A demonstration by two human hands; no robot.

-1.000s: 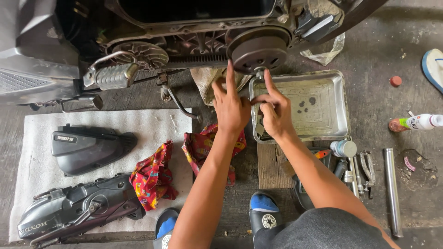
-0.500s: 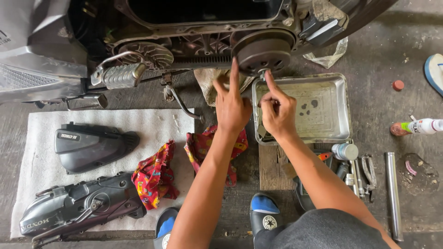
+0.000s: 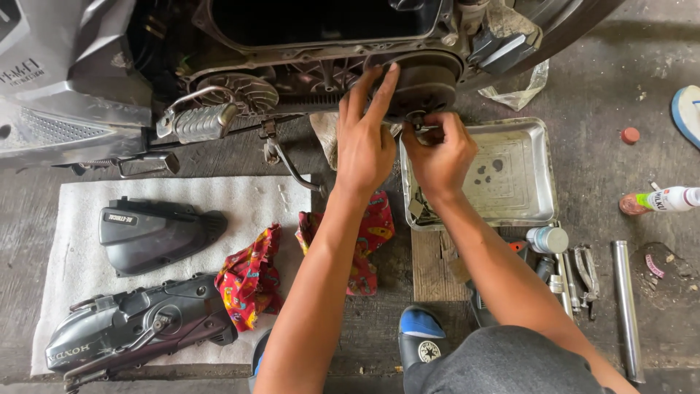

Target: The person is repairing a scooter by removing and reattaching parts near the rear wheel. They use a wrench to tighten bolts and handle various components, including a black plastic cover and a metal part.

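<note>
From the head camera, two bare hands work at the open side of a grey scooter (image 3: 65, 87). The left hand (image 3: 364, 142) is spread open, fingers flat against the round dark clutch drum (image 3: 426, 80), grasping nothing. The right hand (image 3: 441, 153) is clenched just below the drum, its fingertips pinched on something small at the drum's centre; what it is I cannot quite tell.

Directly under the right hand lies one metal tray (image 3: 525, 182), oil-spotted. On one white mat (image 3: 73, 241) to the left rest two black engine covers (image 3: 157, 233) (image 3: 138, 332) and two red patterned rags (image 3: 251, 277) (image 3: 368, 241). To the right lie one steel tube (image 3: 627, 306), one small capped white bottle (image 3: 547, 239), and one white bottle with a green label (image 3: 667, 198).
</note>
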